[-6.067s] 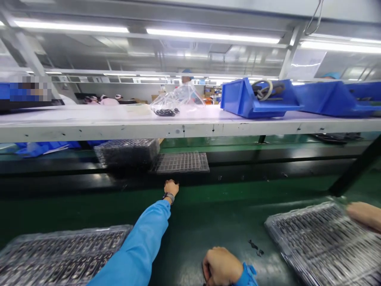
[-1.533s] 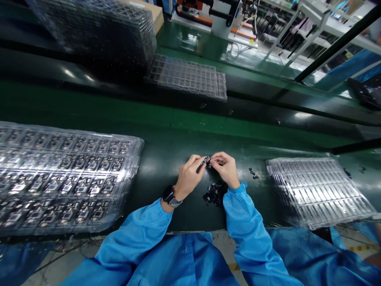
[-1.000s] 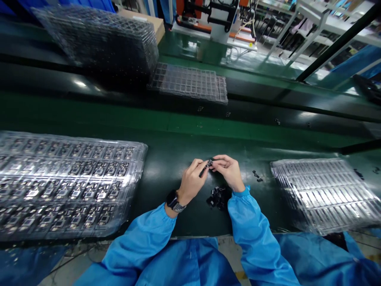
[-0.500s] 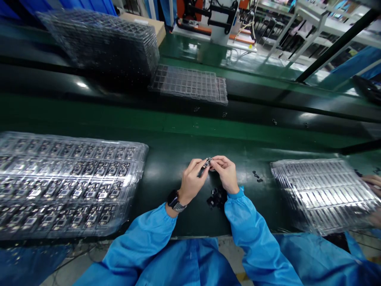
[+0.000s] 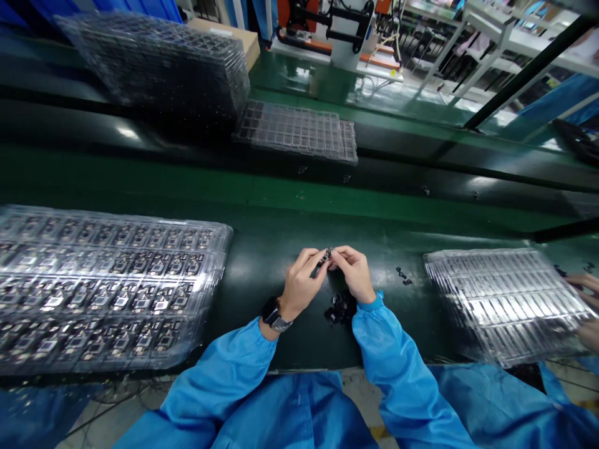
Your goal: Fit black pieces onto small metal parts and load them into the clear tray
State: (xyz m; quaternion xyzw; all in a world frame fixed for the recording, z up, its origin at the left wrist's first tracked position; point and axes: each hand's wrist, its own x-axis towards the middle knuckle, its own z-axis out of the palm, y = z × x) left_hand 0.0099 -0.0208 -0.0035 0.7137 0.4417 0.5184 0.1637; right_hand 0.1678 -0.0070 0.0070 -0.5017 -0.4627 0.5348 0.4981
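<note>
My left hand (image 5: 299, 288) and my right hand (image 5: 353, 271) meet above the dark green belt (image 5: 281, 231). Between their fingertips both grip a small black-and-metal part (image 5: 326, 254), and a thin dark piece (image 5: 319, 267) lies along my left fingers. Just below my right hand sits a loose heap of small black parts (image 5: 340, 308). A transparent tray of circuit boards (image 5: 107, 287) lies left of my left hand. Another transparent tray (image 5: 503, 305) lies to the right, its contents hard to make out through the glare.
A co-worker's hands (image 5: 584, 305) reach in at the right edge of the right tray. A few black bits (image 5: 402, 275) lie on the belt. Farther back stand a tall stack of trays (image 5: 154, 62) and a single tray (image 5: 297, 132).
Since the oldest view, my head has tilted down from the shelf to the belt and my hands have come together. A co-worker's hands have entered at the right edge.
</note>
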